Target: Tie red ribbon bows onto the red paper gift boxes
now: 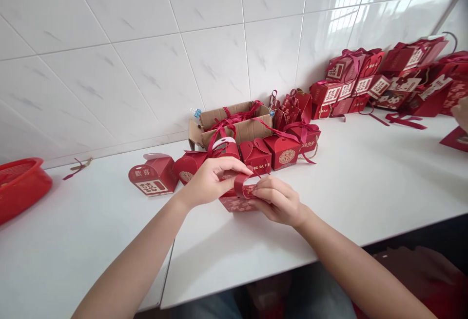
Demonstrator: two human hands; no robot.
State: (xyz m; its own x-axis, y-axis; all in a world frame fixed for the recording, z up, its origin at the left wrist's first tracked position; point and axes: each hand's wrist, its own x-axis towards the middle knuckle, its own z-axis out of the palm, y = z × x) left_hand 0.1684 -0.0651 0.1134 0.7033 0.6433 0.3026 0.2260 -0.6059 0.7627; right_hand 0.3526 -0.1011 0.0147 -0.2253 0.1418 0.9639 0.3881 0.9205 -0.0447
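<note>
A small red gift box with a pale pattern stands on the white table between my hands. My left hand is closed at the box's top, thumb and fingers pinching a curved red strip or flap; whether it is ribbon or card I cannot tell. From the other side, my right hand grips the upper right of the same box, its fingers bent around the top edge. A thin dark red cord shows just above the fingers. Parts of the box top are hidden by both hands.
Several finished-looking red boxes, one a patterned box, stand behind. A cardboard tray holds red ribbons. Stacked red boxes line the wall at right. A red plastic basket sits far left. Another person's hand shows at the right edge.
</note>
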